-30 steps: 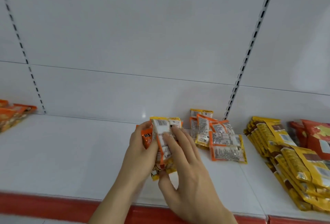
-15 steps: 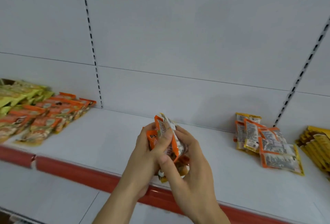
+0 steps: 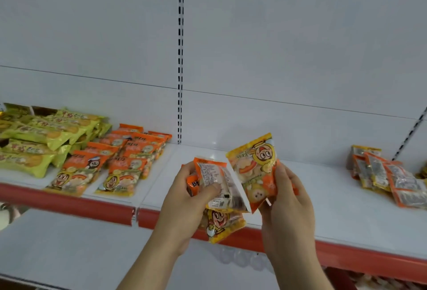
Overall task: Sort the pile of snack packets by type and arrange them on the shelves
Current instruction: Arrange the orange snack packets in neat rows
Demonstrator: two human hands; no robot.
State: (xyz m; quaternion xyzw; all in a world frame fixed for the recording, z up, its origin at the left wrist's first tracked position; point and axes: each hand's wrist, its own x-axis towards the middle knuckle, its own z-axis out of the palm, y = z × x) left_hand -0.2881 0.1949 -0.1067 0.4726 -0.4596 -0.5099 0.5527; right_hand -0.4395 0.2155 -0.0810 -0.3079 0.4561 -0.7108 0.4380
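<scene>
- Fingers (image 3: pixel 209 189) of the left hand (image 3: pixel 184 206), at lower centre of the frame, curl round a small stack of snack packets (image 3: pixel 219 188); the thumb presses the printed back of the top one, and a further packet of the stack hangs below the palm, cartoon face showing.
- Over at the right hand (image 3: pixel 286 206), the fingers pinch a single orange-and-yellow packet (image 3: pixel 256 169) by its right edge, face toward the viewer, tilted and fanned away from the stack so the two touch only near their lower corner.
- Both forearms rise from the bottom edge of the frame, and the hands are held in the air just in front of the red shelf lip (image 3: pixel 69 204), above the white shelf (image 3: pixel 335 220).
- Done so far, I judge: at middle left, rows of matching orange packets (image 3: pixel 120 162) lie face up, with a green-packet group (image 3: pixel 39 141) beside them at the far left.
- Left to do: a loose heap (image 3: pixel 388 178) sits at the far right of the shelf, backs up and overlapping, well apart from the hands.
- Packets in hand look the same type as the orange rows, so they probably belong there; the task seems partway through, with a wide bare stretch of shelf between the sorted rows and the heap.
</scene>
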